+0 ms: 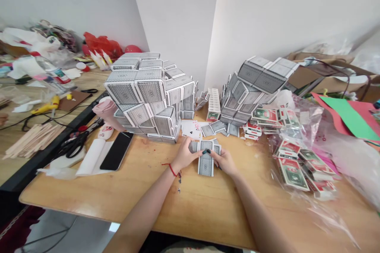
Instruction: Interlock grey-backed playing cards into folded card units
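Note:
Between my two hands is a small group of playing cards (206, 164), grey patterned backs up, one card lying lengthwise over others set crosswise. My left hand (186, 154) grips the left side, its thumb on the middle card. From the right, my right hand (225, 161) closes on the other side, thumb tip near the left one. The fingers underneath are partly hidden. Just beyond lie face-up cards (190, 129) and loose face-down cards (218, 127). Structures of folded cards stand behind, a large one on the left (150, 90) and another on the right (252, 82).
A black phone (116, 151), scissors (75, 146) and a paper roll (92, 156) lie to the left. Boxed card decks (293, 174) and clear plastic wrap (320, 213) crowd the right. A yellow glue gun (47, 105) and wooden sticks (32, 140) occupy the far-left table.

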### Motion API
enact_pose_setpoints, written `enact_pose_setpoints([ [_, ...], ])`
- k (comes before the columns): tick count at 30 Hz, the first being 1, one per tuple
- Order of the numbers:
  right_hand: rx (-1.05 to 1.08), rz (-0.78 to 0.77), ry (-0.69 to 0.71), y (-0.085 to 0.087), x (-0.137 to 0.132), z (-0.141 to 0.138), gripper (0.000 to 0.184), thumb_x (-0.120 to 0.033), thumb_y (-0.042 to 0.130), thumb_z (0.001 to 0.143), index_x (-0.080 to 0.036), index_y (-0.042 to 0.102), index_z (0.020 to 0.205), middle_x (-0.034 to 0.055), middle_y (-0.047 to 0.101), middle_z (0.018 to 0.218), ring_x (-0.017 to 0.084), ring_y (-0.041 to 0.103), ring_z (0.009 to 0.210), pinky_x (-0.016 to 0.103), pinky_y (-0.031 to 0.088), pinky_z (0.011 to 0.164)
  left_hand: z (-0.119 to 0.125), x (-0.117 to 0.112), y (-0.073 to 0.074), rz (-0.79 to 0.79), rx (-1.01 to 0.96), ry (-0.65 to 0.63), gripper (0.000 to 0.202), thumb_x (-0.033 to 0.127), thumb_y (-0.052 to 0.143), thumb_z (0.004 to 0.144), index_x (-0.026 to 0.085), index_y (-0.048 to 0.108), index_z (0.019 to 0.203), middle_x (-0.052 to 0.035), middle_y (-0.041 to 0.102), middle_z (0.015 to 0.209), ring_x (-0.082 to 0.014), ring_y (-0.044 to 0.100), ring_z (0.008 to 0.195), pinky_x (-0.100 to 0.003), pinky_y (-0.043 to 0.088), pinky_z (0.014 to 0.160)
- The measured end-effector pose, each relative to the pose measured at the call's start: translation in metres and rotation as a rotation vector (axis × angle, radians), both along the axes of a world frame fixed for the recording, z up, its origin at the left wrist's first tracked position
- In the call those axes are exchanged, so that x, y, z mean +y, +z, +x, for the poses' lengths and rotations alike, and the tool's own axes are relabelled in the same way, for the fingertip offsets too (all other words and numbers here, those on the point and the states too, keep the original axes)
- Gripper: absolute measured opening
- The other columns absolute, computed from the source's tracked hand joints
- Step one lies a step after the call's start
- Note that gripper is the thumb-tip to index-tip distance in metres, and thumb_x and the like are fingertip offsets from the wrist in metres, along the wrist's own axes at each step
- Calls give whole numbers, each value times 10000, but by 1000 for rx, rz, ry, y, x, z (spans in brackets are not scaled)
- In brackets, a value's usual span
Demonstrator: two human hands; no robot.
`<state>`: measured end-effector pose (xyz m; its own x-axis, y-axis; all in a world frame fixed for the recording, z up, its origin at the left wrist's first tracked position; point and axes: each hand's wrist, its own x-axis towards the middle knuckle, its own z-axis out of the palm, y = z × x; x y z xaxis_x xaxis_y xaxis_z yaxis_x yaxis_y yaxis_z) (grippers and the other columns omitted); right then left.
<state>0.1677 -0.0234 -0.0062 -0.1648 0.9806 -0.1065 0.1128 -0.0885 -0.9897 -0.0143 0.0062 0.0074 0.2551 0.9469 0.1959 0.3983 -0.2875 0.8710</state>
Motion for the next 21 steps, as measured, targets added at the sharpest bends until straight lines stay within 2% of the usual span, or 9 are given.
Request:
enact_pose_setpoints([
  [7, 66, -26, 36, 3, 1, 0, 398, -512, 531, 722, -189, 415, 521, -81, 357, 325, 52, 277, 301, 203, 227, 341, -2, 1, -1, -203, -169, -126, 291, 322, 636, 640, 168, 432, 778, 32, 445, 710, -112, 426, 657, -221, 355, 609],
  [12, 73, -51, 45, 4, 1, 1, 422, -534, 531, 714, -189, 395, 513, -77, 353, 329, 47, 254, 305, 205, 200, 338, 1, 0, -4, -264, -232, -133, 241, 316, 585, 686, 175, 411, 777, 46, 407, 692, -86, 387, 603, -197, 339, 559],
  [16, 70, -43, -19, 2, 0, -1, 391, -530, 527, 722, -182, 434, 571, -75, 364, 359, 55, 275, 323, 203, 208, 334, 5, -2, -7, -184, -181, -73, 214, 289, 556, 714, 180, 425, 844, 28, 434, 732, -104, 421, 651, -217, 373, 605],
  [21, 45, -10, -63, 0, -3, -3, 383, -537, 520, 721, -160, 541, 787, -1, 567, 597, 123, 493, 510, 223, 387, 442, 7, -5, -6, 18, -46, 11, 217, 259, 527, 738, 184, 436, 920, -36, 461, 903, -168, 467, 883, -301, 390, 801],
])
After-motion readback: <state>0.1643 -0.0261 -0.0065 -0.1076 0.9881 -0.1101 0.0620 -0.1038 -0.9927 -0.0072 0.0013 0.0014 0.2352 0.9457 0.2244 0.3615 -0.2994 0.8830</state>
